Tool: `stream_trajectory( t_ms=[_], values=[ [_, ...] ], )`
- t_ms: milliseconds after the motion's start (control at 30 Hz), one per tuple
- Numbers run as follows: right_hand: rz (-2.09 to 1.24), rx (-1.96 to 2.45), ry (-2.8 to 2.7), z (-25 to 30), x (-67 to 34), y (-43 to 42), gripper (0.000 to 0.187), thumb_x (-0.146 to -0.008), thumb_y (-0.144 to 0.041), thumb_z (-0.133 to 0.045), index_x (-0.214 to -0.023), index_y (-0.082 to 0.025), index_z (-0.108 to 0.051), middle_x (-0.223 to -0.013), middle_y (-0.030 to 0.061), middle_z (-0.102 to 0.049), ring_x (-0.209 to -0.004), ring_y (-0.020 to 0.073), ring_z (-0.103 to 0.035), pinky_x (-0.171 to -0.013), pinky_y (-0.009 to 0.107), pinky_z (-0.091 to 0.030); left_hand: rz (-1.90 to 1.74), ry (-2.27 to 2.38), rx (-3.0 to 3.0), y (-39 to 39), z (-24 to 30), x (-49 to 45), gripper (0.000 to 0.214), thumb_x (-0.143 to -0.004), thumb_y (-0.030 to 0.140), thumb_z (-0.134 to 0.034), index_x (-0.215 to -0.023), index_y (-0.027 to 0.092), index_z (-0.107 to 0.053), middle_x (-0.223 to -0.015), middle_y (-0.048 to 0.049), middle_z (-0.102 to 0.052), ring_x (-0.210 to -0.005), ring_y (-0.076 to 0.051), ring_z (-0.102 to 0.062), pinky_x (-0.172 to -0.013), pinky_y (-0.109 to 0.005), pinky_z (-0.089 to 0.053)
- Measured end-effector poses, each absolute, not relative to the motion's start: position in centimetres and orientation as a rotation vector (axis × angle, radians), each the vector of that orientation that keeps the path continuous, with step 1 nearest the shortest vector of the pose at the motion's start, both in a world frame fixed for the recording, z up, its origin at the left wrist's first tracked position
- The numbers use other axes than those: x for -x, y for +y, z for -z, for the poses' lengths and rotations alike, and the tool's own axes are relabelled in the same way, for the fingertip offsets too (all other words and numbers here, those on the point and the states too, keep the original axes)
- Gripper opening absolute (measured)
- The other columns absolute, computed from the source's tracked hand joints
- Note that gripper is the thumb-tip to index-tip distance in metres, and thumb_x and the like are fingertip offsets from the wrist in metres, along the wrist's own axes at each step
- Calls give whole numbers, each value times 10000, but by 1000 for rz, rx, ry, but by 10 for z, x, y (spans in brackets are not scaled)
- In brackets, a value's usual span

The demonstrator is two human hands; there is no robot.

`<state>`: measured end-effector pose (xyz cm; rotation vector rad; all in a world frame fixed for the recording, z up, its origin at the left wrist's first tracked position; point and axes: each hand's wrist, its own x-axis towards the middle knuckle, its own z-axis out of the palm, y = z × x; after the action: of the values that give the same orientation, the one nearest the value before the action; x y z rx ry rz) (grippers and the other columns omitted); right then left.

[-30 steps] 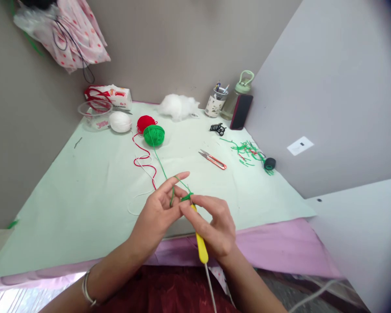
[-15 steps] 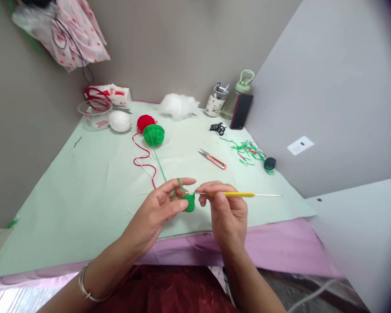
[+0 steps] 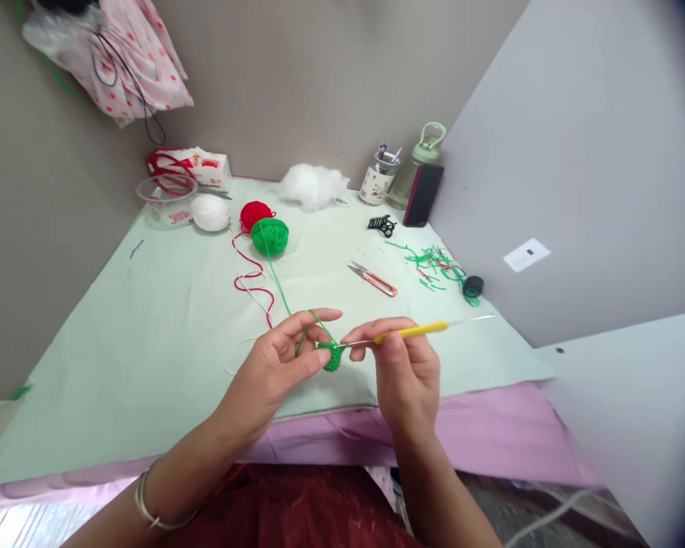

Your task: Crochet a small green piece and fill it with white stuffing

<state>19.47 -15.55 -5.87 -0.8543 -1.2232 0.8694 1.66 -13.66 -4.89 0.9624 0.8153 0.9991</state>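
My left hand (image 3: pixel 279 365) pinches a small green crochet piece (image 3: pixel 332 359) between thumb and fingers. Green yarn runs over its raised index finger and back to the green yarn ball (image 3: pixel 270 237). My right hand (image 3: pixel 405 373) is closed around the yellow handle of a crochet hook (image 3: pixel 425 329), held like a pen. The hook's metal tip meets the top edge of the green piece, and its other thin end points up to the right. Red and white yarn strands lie beyond my left hand.
Behind the hands lie thread snips (image 3: pixel 372 279), a red yarn ball (image 3: pixel 256 216), a white yarn ball (image 3: pixel 211 212) and white stuffing (image 3: pixel 313 186). At right are yarn scraps (image 3: pixel 434 262), a black hair clip (image 3: pixel 382 224), a phone (image 3: pixel 423 195), a bottle (image 3: pixel 408 175) and a pen cup (image 3: pixel 379 179).
My right hand has moved slightly right and tilted the crochet hook, its far end now higher and its tip lower at the green piece. The left hand has barely moved.
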Motion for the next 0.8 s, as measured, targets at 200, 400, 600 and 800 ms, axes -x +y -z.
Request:
stream_trajectory(
  t_ms=[200,400,600,800],
  values=[
    [-265,914,-1735,63,-198,-164,323,-1048,-141,-547,-1286,-288,-707,-1066,74,-803,-896,213,-753,-768,377,-624,-1073,951,-1061,-140,49,-21,370,-873,280,-832,-1239,304,-784,-907,15,-607,-733,-128,-454,-747,-269,-420],
    [-126,934,-1747,68,-195,-163,347,-1009,-144,-625,-1263,-340,-755,-1087,68,-789,-965,237,-755,-774,390,-635,-940,738,-723,-136,48,-21,533,-815,309,-892,-1325,244,-752,-797,26,-582,-661,-90,-430,-619,-206,-364],
    [-737,847,-1288,56,-192,-153,206,-1056,-265,-602,-998,-266,-799,-878,40,-750,-697,166,-653,-645,335,-558,-970,714,-707,-131,47,-18,358,-797,288,-890,-1150,263,-840,-879,1,-617,-740,-97,-484,-671,-206,-389],
    [-535,902,-1498,67,-186,-155,303,-1025,-145,-626,-1183,-344,-792,-1019,44,-793,-913,204,-728,-761,358,-596,-1041,787,-864,-138,48,-27,371,-845,328,-873,-1211,307,-816,-921,5,-650,-841,-132,-532,-813,-262,-438]
  ],
)
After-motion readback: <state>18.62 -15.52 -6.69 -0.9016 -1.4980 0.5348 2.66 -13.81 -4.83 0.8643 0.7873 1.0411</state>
